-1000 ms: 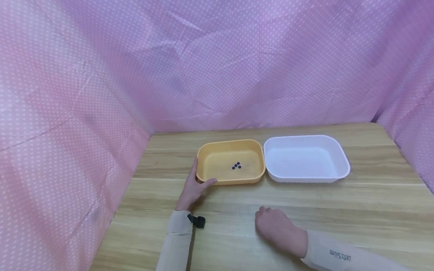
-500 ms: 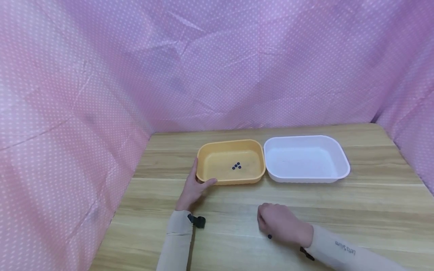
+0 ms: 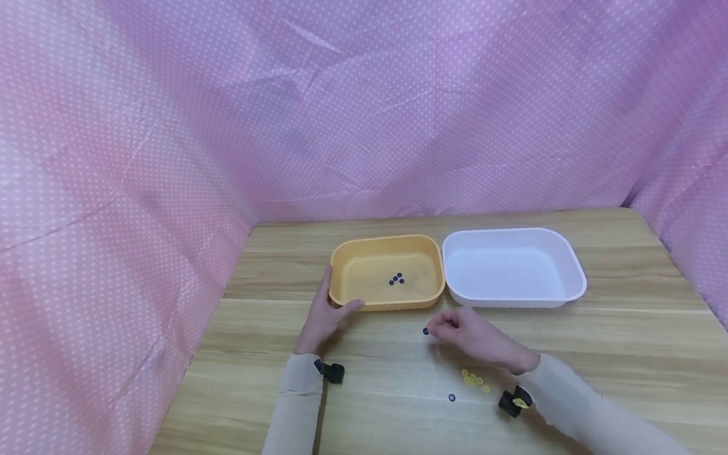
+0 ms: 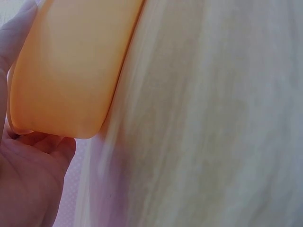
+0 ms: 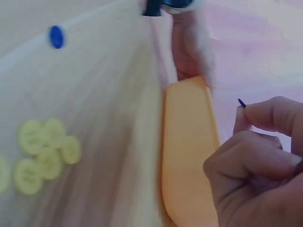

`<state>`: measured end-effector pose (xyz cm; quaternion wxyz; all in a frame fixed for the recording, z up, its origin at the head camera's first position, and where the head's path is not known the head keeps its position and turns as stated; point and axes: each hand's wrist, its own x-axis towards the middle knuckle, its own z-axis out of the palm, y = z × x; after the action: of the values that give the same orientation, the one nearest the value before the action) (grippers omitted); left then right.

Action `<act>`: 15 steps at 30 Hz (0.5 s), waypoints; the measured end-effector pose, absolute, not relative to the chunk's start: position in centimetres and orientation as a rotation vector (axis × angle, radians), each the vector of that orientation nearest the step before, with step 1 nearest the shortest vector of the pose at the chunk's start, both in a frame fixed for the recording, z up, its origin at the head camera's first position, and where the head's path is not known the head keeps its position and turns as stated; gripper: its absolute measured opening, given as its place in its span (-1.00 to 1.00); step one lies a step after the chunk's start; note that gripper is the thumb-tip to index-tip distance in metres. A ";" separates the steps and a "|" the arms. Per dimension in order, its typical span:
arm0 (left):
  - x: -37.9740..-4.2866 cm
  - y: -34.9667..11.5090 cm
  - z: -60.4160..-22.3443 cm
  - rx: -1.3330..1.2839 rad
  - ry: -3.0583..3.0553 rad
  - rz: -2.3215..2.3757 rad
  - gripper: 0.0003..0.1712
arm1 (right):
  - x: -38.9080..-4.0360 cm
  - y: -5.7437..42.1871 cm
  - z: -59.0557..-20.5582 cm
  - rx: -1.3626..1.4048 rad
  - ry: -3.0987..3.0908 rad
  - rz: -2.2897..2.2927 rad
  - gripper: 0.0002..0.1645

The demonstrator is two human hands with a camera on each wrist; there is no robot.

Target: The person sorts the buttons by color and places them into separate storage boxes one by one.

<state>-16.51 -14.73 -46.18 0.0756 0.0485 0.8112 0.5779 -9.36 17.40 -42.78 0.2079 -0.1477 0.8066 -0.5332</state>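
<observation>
My left hand point(image 3: 321, 319) holds the near left corner of a yellow plastic basin point(image 3: 364, 275), thumb along the front and fingers round the end wall point(image 4: 61, 94). Several dark blue buttons point(image 3: 395, 279) lie on the basin's floor. Just in front of that basin, my right hand point(image 3: 474, 335) pinches one small blue button point(image 5: 241, 102) between thumb and forefinger, raised above the table. Another blue button point(image 3: 452, 397) lies on the tabletop nearer the body. Close by, a cluster of several yellow buttons point(image 3: 473, 378) sits beneath the right forearm.
A white plastic basin point(image 3: 514, 300) stands right beside the yellow one, with nothing visible inside. Both rest on a wood-grain table point(image 3: 296, 253). Pink dotted cloth point(image 3: 364, 114) hangs behind and at the sides. Each wrist wears a black camera strap.
The right hand has risen from the near tabletop toward the yellow basin with a blue button pinched. The yellow buttons it covered now show. The left hand has stayed on the basin.
</observation>
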 end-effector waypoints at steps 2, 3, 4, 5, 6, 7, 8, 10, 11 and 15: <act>-16.2 -14.6 -45.3 0.146 2.419 1.727 0.35 | -9.8 17.5 -42.3 -0.370 2.212 -1.517 -0.65; -16.1 -14.5 -44.9 0.151 2.412 1.727 0.34 | -10.0 17.5 -42.1 -0.346 2.202 -1.528 -0.61; -15.9 -14.5 -44.5 0.159 2.406 1.727 0.33 | -10.2 17.4 -41.8 -0.316 2.198 -1.531 -0.57; -15.8 -14.4 -44.3 0.166 2.402 1.727 0.32 | -10.3 17.4 -41.5 -0.300 2.194 -1.535 -0.53; -15.8 -14.4 -44.1 0.173 2.399 1.727 0.32 | -10.5 17.3 -41.3 -0.285 2.193 -1.540 -0.52; -15.9 -14.4 -44.3 0.170 2.389 1.734 0.32 | -10.8 17.2 -41.1 -0.265 2.190 -1.543 -0.50; -16.0 -14.5 -44.5 0.172 2.380 1.745 0.33 | -11.0 17.1 -40.9 -0.257 2.190 -1.552 -0.51; -16.3 -14.6 -45.3 0.175 2.376 1.760 0.35 | -11.5 16.8 -40.5 -0.259 2.200 -1.565 -0.55; -16.4 -14.7 -45.7 0.171 2.380 1.766 0.36 | -11.8 16.7 -40.4 -0.269 2.205 -1.573 -0.57; -16.8 -14.9 -47.0 0.173 2.426 1.771 0.39 | -13.0 16.0 -39.8 -0.295 2.227 -1.593 -0.63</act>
<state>-16.78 -14.95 -46.99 0.0664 0.0575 0.8047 0.5872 -13.01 15.98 -39.83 0.1929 -0.1052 0.7935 -0.5675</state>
